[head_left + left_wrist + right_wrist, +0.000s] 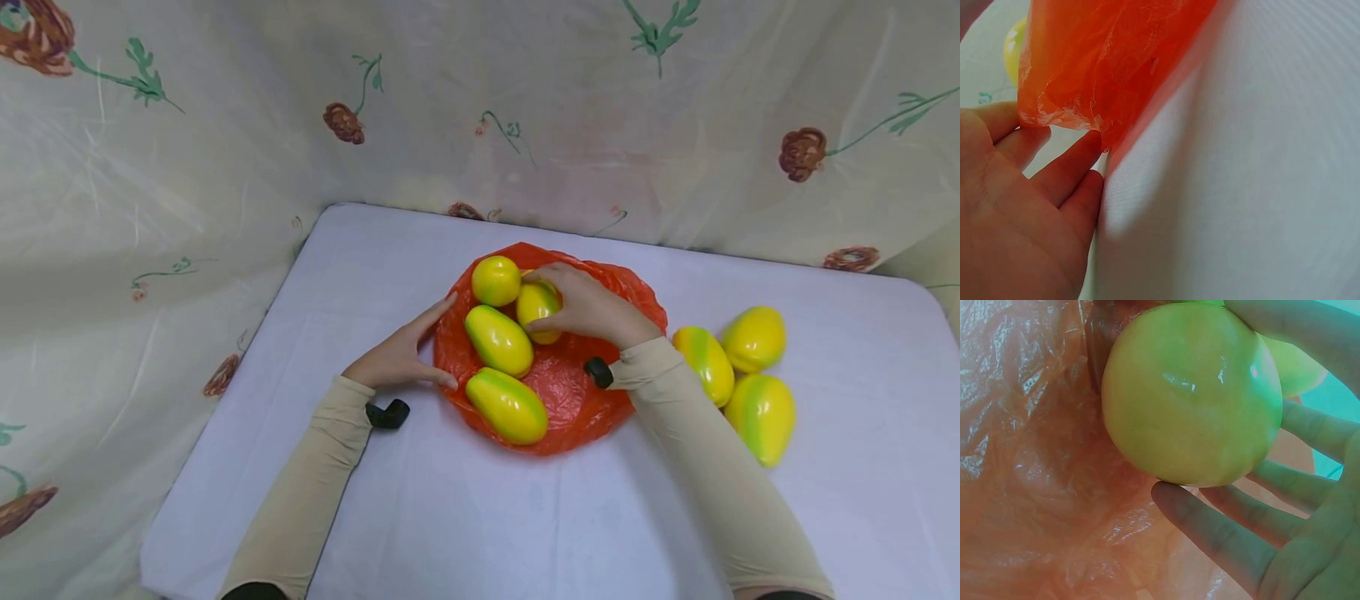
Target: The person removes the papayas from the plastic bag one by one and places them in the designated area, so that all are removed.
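A red plastic bag (562, 392) lies spread wide in the middle of the table, holding several shiny yellow-green mangoes. My right hand (588, 308) grips one mango (538, 310) inside the bag, thumb and fingers around its sides. In the right wrist view that mango (1191, 394) fills the space between thumb and fingers. Beside it in the bag lie a rounded yellow mango (496, 281), a longer one (499, 342) and another (507, 406) nearer me. My left hand (401, 354) touches the bag's left rim, thumb and fingers spread; the left wrist view shows its fingertips (1088, 147) against the plastic.
To the right of the bag sit three more mangoes, one at the left (705, 364), one at the back (754, 339) and one in front (761, 417). The white-covered table (465, 533) meets a flowered curtain (570, 142) behind and at the left.
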Demonstrator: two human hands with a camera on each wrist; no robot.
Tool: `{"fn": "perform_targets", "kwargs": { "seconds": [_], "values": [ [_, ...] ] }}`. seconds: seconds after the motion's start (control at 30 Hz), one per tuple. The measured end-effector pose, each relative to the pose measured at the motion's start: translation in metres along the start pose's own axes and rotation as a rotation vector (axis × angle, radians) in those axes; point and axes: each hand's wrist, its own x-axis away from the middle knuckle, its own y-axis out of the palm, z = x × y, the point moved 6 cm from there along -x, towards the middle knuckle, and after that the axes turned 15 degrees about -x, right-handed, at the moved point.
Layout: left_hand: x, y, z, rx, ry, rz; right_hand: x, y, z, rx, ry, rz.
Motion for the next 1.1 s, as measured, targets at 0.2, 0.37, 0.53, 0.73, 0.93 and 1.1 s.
{"fn": "perform_targets", "kwargs": {
  "seconds": [0.2, 0.37, 0.53, 0.73, 0.93, 1.1],
  "values": [
    [0.0, 0.0, 0.0, 0.002, 0.004, 0.002, 0.006, -0.004, -0.006, 0.014, -0.001, -0.004],
    [0.001, 0.0, 0.0, 0.009, -0.005, 0.002, 0.012, -0.009, -0.011, 0.038, -0.017, -0.002],
    [0.001, 0.001, 0.001, 0.005, -0.008, 0.002, 0.018, -0.012, -0.013, 0.049, -0.003, -0.01],
    [0.001, 0.0, 0.001, 0.003, -0.009, 0.003, 0.026, -0.018, -0.016, 0.057, 0.0, -0.016],
    [0.0, 0.0, 0.001, -0.003, -0.006, 0.004, 0.034, -0.028, -0.022, 0.051, -0.03, -0.014],
    [0.0, 0.001, 0.001, -0.012, -0.015, 0.005, 0.039, -0.038, -0.022, 0.062, -0.033, 0.002]
  ]
}}
